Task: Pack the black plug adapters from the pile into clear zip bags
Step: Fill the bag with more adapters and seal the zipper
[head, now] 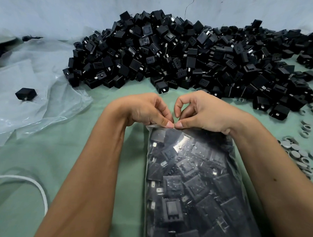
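Head view: left hand [145, 108] and right hand [203, 111] pinch the clear zip bag [194, 183] mouth — bag crammed with boxy adapters, lying just before the glossy black pile [182, 56] on the green table [31, 166].

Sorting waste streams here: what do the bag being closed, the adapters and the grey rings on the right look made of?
Zip bag: thin clear plastic film, glossy; it shows glare and creases.
Black plug adapters: moulded hard plastic, mostly matte, with bright blades that look like metal.
Grey rings: dull grey, probably rubber or plastic; too blurred to tell.
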`<state>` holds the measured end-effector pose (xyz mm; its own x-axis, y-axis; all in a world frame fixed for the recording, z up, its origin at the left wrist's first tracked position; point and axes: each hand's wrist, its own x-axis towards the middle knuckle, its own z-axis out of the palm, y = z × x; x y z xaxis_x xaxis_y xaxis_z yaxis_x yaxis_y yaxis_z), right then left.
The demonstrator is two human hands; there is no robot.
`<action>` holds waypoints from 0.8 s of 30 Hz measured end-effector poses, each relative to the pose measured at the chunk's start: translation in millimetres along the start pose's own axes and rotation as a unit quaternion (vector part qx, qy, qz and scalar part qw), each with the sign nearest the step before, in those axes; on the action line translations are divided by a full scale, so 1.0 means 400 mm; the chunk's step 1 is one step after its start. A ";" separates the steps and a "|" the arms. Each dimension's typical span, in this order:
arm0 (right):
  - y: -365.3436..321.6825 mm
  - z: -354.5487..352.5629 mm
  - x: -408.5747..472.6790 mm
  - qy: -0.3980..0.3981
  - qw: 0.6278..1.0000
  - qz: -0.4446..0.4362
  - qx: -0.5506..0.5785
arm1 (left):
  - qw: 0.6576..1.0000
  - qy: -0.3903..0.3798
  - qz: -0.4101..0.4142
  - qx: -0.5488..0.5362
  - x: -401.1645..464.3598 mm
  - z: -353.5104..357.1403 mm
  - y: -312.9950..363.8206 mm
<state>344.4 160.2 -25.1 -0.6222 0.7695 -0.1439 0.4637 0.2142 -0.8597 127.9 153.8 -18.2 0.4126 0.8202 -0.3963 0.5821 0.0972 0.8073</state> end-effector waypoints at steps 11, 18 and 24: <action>-0.011 0.001 -0.004 -0.019 0.998 0.013 -0.063 | 0.998 -0.044 0.026 0.045 -0.037 -0.016 -0.007; -0.030 0.017 -0.001 -0.028 0.989 -0.029 -0.143 | 0.996 -0.047 0.056 0.049 -0.036 -0.016 -0.007; -0.037 0.022 0.005 -0.045 0.977 -0.056 -0.200 | 0.998 -0.020 0.033 0.058 -0.034 -0.008 0.000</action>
<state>330.9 153.2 -17.0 -0.7285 0.6748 -0.1182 0.5872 0.5260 -0.6153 119.8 144.5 -11.4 0.4799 0.7988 -0.3628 0.6281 -0.0241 0.7777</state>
